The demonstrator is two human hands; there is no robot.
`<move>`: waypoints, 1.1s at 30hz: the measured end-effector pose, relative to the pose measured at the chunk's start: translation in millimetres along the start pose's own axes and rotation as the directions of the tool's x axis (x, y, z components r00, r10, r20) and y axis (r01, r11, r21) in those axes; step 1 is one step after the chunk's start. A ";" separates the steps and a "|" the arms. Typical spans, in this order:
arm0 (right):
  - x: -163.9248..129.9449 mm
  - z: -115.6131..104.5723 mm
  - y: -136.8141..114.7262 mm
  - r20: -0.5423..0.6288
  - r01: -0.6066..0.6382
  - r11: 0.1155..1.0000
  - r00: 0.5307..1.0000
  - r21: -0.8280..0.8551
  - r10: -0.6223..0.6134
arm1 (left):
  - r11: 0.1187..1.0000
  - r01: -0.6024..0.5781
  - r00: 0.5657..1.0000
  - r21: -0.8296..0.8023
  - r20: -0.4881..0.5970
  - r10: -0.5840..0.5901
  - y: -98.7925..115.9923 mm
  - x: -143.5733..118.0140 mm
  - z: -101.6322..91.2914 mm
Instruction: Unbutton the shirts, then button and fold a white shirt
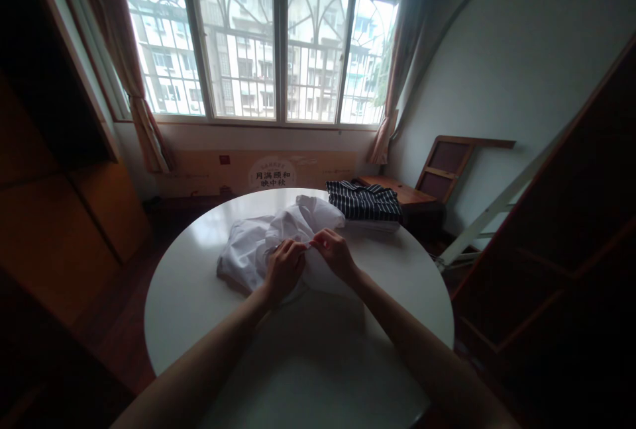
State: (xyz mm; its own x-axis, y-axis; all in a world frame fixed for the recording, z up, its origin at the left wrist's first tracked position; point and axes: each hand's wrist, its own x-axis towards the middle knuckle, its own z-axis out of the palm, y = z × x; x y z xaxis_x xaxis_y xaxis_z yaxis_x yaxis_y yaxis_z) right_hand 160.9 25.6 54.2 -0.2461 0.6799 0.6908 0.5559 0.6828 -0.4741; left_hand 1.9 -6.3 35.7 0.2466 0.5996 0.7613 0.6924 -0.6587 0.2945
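Note:
A crumpled white garment [248, 243], which looks like a shirt, lies spread in loose folds on the round white table [183, 310]. My left hand [285, 267] is closed on a bit of its cloth near the middle. Close beside it, my right hand [334, 251] pinches the same garment between thumb and fingers. The fingertips of both hands almost meet over the fabric, and what exactly lies between them is too small to make out. Part of the garment is hidden behind my hands.
A folded black-and-white striped garment [365, 202] rests on a folded white cloth [380, 224] at the table's back right. Beyond stands a wooden chair [440, 167]. A long printed box [199, 171] lies under the window [278, 45]; wooden cabinets [94, 217] stand left.

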 end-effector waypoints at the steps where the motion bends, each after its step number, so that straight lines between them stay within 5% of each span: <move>1: -0.4 -0.1 -0.7 0.000 0.003 1.000 1.000 -0.015 -0.003 | 1.000 -0.006 1.000 -0.008 0.000 0.006 0.5 0.2 -0.2; 10: -0.5 3.9 -3.2 0.095 -0.122 0.978 0.990 0.172 0.106 | 0.998 -0.003 0.999 -0.061 0.036 0.005 1.8 1.6 -4.3; 16: 2.4 5.2 2.5 0.346 -0.359 0.787 0.917 0.501 0.199 | 1.000 -0.009 1.000 -0.019 0.014 0.009 -2.1 0.6 -1.5; 21: 3.8 4.1 -0.7 0.438 -0.489 0.677 0.859 0.550 0.265 | 0.999 -0.016 1.000 0.030 -0.016 0.016 -2.5 0.8 -0.6; 33: 2.1 5.7 9.3 0.380 -0.400 0.785 0.896 0.472 0.229 | 0.998 -0.007 1.000 0.056 -0.017 0.008 -5.0 -1.2 -0.2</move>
State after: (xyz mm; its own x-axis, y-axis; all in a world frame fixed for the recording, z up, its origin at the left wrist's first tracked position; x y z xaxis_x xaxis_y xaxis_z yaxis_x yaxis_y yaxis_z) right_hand 161.0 34.9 48.2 -0.3951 0.8671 0.3035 0.1601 0.3903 -0.9067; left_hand -2.0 -3.8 33.4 0.2409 0.5863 0.7734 0.7275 -0.6366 0.2560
